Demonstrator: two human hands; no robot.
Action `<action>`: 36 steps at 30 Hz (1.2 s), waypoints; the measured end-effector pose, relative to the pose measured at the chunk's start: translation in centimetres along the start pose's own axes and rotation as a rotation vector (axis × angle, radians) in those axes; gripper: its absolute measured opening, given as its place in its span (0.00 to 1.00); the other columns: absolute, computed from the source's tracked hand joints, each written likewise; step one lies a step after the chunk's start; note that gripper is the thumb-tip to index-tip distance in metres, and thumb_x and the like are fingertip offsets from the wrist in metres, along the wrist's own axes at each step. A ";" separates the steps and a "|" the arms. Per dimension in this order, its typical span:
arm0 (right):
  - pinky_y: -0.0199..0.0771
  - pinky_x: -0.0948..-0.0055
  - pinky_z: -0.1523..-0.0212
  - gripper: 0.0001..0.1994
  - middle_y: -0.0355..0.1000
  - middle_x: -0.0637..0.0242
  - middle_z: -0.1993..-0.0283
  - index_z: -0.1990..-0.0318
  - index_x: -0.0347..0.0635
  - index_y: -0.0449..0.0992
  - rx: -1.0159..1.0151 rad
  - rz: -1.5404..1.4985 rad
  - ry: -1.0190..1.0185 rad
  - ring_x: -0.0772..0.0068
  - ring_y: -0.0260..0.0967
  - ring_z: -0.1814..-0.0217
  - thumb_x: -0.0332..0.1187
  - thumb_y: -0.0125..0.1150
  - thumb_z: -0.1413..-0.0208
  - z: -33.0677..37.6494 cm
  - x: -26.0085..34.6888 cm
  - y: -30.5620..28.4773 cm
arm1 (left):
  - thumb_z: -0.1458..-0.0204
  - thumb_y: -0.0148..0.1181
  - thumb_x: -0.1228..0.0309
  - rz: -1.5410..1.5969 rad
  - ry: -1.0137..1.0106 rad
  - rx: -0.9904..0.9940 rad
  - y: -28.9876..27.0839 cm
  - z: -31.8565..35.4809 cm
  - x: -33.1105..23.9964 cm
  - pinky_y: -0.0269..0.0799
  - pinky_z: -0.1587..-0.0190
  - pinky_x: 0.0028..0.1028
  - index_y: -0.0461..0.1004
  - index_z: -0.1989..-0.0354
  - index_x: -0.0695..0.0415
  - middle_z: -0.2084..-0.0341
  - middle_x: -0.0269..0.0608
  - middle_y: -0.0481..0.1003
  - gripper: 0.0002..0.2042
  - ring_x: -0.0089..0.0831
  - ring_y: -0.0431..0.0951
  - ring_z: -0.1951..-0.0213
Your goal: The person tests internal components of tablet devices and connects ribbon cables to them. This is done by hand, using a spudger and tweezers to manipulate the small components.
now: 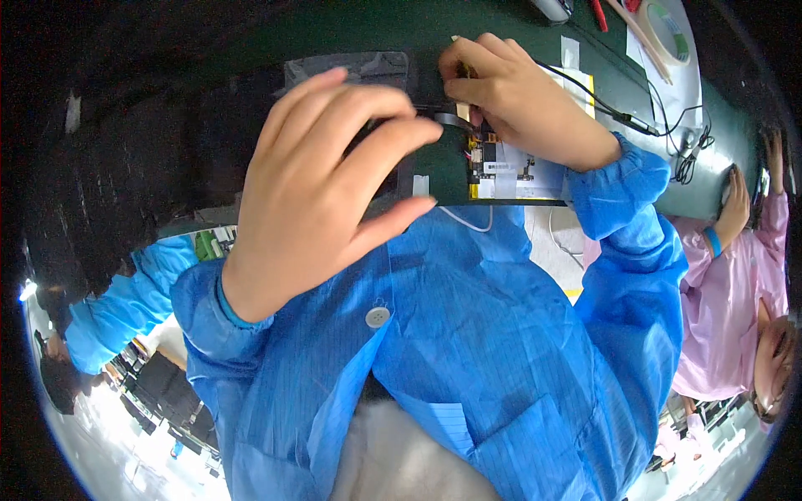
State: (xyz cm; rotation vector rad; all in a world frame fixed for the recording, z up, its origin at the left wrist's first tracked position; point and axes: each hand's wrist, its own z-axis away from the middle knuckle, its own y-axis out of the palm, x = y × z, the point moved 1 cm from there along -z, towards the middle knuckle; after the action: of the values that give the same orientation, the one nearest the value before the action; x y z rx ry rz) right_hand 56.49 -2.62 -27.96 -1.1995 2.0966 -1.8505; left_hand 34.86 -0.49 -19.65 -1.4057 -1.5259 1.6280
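Note:
My left hand (313, 188) hovers over the near edge of the bench, fingers spread and curved, with nothing between them. Beyond its fingertips a grey ribbon cable (454, 120) runs toward a small circuit board (479, 159). The board lies on a white panel with yellow edges (547, 182), with a strip of clear tape across it. Over the board's far end my right hand (522, 96) is closed in a pinch. A thin pale stick (462, 109) shows at its fingers, which partly hide it.
A black cable (622, 117) crosses the right side to a coiled wire (692, 154). Farther back lie a tape roll (668, 33), wooden sticks (642, 40), a red pen (600, 15) and a mouse (553, 8). A co-worker in a pink sleeve (764, 230) is at the right.

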 end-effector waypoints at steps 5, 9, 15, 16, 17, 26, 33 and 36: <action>0.67 0.64 0.59 0.11 0.67 0.62 0.57 0.67 0.45 0.75 -0.160 0.038 0.123 0.56 0.65 0.60 0.22 0.59 0.63 1.9 0.9 -2.1 | 0.67 0.67 0.69 -0.003 0.090 -0.004 1.9 -3.4 0.4 0.60 0.41 0.39 0.74 0.62 0.53 0.62 0.37 0.71 0.19 0.40 0.69 0.54; 0.65 0.62 0.54 0.15 0.67 0.62 0.57 0.63 0.48 0.77 -0.162 -0.039 0.301 0.56 0.65 0.57 0.22 0.57 0.63 5.8 3.5 -2.3 | 0.64 0.64 0.71 -0.086 0.308 -0.019 4.9 -5.6 0.7 0.59 0.40 0.39 0.73 0.70 0.55 0.66 0.35 0.71 0.10 0.33 0.71 0.55; 0.65 0.66 0.54 0.17 0.69 0.67 0.53 0.58 0.53 0.78 -0.293 0.190 0.357 0.63 0.66 0.53 0.28 0.57 0.59 8.3 5.3 0.9 | 0.61 0.58 0.72 -0.203 0.497 -0.073 6.8 -6.4 0.7 0.61 0.40 0.39 0.73 0.77 0.54 0.71 0.31 0.71 0.03 0.28 0.73 0.60; 0.63 0.66 0.51 0.16 0.69 0.68 0.52 0.57 0.53 0.77 -0.307 0.233 0.371 0.65 0.66 0.51 0.31 0.56 0.58 8.4 5.5 1.2 | 0.61 0.56 0.72 -0.219 0.524 -0.115 6.8 -6.4 0.6 0.61 0.39 0.40 0.72 0.78 0.53 0.71 0.30 0.71 0.01 0.26 0.73 0.59; 0.63 0.66 0.51 0.17 0.69 0.68 0.52 0.57 0.53 0.77 -0.312 0.271 0.358 0.66 0.66 0.51 0.31 0.56 0.58 8.5 5.6 1.3 | 0.61 0.56 0.72 -0.238 0.554 -0.131 6.9 -6.4 0.6 0.61 0.39 0.40 0.72 0.78 0.53 0.71 0.30 0.71 0.01 0.26 0.73 0.59; 0.62 0.67 0.49 0.19 0.68 0.69 0.50 0.54 0.52 0.75 -0.299 0.355 0.301 0.67 0.66 0.51 0.30 0.57 0.59 8.6 5.7 1.8 | 0.63 0.56 0.71 -0.427 0.749 -0.235 7.7 -6.4 1.1 0.56 0.36 0.37 0.75 0.79 0.52 0.71 0.27 0.73 0.03 0.24 0.73 0.58; 0.63 0.66 0.49 0.20 0.68 0.69 0.50 0.54 0.51 0.75 -0.285 0.389 0.266 0.67 0.65 0.51 0.29 0.58 0.60 9.0 5.4 2.0 | 0.63 0.58 0.69 -0.390 0.785 -0.275 8.3 -6.9 1.5 0.57 0.36 0.36 0.75 0.77 0.53 0.70 0.27 0.74 0.04 0.23 0.73 0.58; 0.63 0.65 0.49 0.20 0.68 0.68 0.50 0.54 0.51 0.75 -0.287 0.389 0.257 0.66 0.65 0.51 0.28 0.58 0.61 9.0 5.3 2.1 | 0.64 0.60 0.68 -0.372 0.780 -0.290 8.6 -7.1 1.7 0.58 0.36 0.36 0.75 0.76 0.52 0.69 0.26 0.74 0.06 0.23 0.73 0.58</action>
State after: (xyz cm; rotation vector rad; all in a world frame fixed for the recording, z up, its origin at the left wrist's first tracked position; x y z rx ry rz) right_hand 56.78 -13.10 -29.96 -0.5477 2.5752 -1.6358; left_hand 43.04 1.85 -27.07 -1.5261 -1.4343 0.5365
